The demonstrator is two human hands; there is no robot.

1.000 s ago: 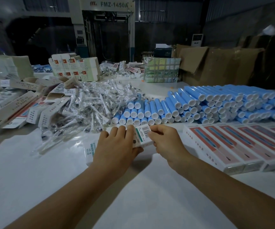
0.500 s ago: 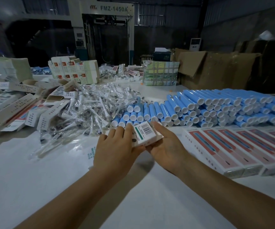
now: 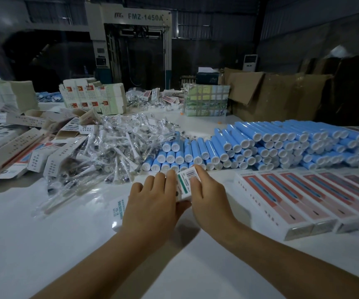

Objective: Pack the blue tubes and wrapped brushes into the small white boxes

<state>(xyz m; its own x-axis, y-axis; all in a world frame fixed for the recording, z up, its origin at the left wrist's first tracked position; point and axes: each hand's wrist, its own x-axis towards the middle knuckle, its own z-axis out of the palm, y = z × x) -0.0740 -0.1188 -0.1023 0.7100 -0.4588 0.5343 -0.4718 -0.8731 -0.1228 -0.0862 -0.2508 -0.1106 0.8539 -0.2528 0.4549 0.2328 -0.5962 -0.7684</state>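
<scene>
1. Both hands hold one small white box (image 3: 186,184) just above the bench (image 3: 44,244), near the front row of blue tubes (image 3: 260,145). The left hand (image 3: 152,203) has its fingers curled over the box's left side; the right hand (image 3: 208,199) pinches its right side.
2. To close it well, I would keep the box steady in the left hand and press the end flap squarely with the right.
3. Wrapped brushes (image 3: 109,152) lie heaped to the left; finished boxes (image 3: 292,201) line the right.
4. The bench is white and glossy, in a dim hall with a large machine (image 3: 129,39) behind.
</scene>
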